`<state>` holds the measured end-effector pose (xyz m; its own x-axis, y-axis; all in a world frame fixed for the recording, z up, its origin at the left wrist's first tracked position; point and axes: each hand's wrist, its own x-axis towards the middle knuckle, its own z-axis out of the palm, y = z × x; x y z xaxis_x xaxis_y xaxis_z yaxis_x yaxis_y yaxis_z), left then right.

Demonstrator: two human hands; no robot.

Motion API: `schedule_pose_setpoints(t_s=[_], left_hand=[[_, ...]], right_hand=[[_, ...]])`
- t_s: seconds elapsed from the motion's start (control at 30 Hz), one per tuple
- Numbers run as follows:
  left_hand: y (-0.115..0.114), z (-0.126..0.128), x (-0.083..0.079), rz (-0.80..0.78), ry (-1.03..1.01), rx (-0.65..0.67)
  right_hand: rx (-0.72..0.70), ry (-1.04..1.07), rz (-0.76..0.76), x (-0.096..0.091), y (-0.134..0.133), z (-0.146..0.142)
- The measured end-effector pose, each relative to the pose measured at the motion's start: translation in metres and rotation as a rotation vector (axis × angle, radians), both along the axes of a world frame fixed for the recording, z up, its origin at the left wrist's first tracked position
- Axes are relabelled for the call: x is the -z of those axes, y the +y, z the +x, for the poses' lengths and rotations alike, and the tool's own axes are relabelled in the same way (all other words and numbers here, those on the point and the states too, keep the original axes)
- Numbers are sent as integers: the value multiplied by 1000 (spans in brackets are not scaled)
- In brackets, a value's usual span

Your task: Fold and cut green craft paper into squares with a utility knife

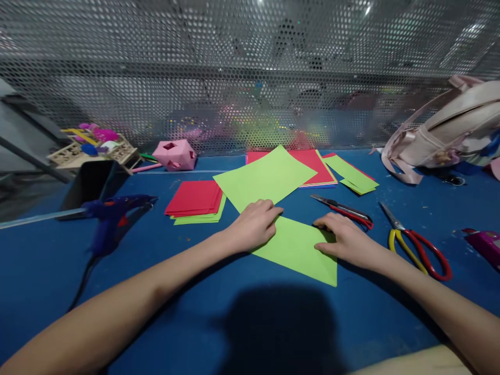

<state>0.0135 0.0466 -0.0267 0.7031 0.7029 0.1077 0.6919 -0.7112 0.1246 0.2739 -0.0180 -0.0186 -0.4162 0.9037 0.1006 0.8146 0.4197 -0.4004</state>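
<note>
A folded light-green paper point(299, 250) lies on the blue table point(234, 323) in front of me. My left hand point(253, 225) rests on its left corner with the fingers curled and pressed down. My right hand point(344, 237) presses flat on the paper's right edge, fingers together. A larger flat green sheet point(265, 177) lies just behind the folded one, touching it.
Red and green square stacks point(195, 200) at left; a red stack point(312, 164) and green sheets point(353, 177) behind. A red utility knife point(344, 208), red-yellow scissors point(414, 245), blue glue gun point(111, 213), pink paper cube point(175, 154), pink bag point(449, 130), perforated metal wall behind.
</note>
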Motion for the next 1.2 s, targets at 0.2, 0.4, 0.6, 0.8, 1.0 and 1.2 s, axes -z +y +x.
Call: schedule_pose_setpoints(t_s=[0.2,0.4,0.6,0.8,1.0,1.2], left_hand=[[1,-2,-3,53,-305,17],[-13,-9,-37,509,-459,60],[-40,-10,-35,723,45,179],[-53,-2,-6,421,261,201],[-57,-2,-10,378,369,114],[-69,4,-9,321,266,121]], right_hand=[[34,87,157,5,8,1],[63,159,527,-22,7,9],[-271,-206,765,-19,-3,15],[-403,-299,526,7,0,7],[-302,-272,530,14,1,3],[-234,-233,489,10,-6,-8]])
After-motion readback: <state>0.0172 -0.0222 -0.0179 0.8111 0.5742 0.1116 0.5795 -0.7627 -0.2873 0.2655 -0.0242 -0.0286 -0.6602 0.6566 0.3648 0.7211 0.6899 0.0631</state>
